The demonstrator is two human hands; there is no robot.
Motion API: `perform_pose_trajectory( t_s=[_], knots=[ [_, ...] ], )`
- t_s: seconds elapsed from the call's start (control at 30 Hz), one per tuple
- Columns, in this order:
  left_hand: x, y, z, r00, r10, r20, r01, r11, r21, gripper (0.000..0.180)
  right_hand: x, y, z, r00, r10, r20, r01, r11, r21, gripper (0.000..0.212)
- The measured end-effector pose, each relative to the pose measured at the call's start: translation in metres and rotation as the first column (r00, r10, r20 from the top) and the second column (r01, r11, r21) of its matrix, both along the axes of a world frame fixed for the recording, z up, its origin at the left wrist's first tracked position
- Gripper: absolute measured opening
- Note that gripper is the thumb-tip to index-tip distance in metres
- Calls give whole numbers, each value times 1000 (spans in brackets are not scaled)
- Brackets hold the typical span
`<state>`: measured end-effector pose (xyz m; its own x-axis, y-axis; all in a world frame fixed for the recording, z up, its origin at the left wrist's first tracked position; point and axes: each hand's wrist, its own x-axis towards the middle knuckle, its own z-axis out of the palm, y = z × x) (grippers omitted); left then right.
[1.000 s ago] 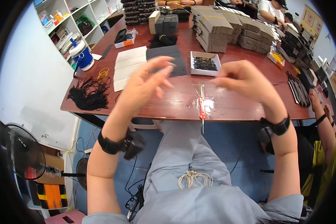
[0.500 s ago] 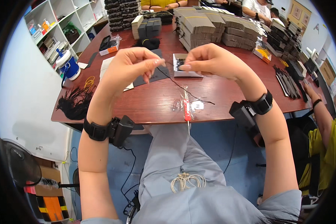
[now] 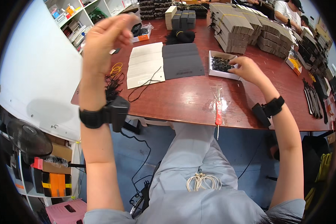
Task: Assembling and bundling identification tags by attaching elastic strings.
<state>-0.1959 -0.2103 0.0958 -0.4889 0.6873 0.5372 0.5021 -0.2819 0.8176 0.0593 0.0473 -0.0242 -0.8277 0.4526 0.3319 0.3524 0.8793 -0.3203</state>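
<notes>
My left hand [image 3: 110, 35] is raised over the table's left side, its fingers curled and smeared by motion; whether they hold anything cannot be made out. Below and to its right, a thin black cord [image 3: 145, 84] lies looped across a fanned stack of cream cards [image 3: 145, 61] and onto the table. A stack of dark grey cards [image 3: 183, 61] lies against the cream ones. My right hand [image 3: 248, 69] reaches over the right edge of a white open box [image 3: 224, 74] of small black pieces [image 3: 221, 64]. Its thumb and fingers are bent together at the pieces, the tips partly hidden.
A red-handled tool [image 3: 218, 112] with a thin metal shaft lies taped at the table's front edge. Bundled grey card stacks [image 3: 231, 28] stand behind the box. Black cords [image 3: 114, 86] and yellow rubber bands [image 3: 116, 69] lie at left. A co-worker [image 3: 287, 15] sits far right.
My view has swung left, shifting the table rightward. The left hand has risen away to the left, and the cord it held now lies on the cards. My right hand has come down to the box.
</notes>
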Motion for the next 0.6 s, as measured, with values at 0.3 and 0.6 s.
perform_pose_trajectory(
  t_s=[0.3, 0.6],
  knots=[
    [33, 100, -31, 905, -377, 198, 377, 925, 37, 23, -12, 14, -21, 993, 115, -37, -114, 993, 13, 39],
    [35, 131, -97, 850, -341, 401, 410, 907, -98, 23, -18, 2, -12, 991, -72, -109, 43, 967, -252, 13]
  ],
)
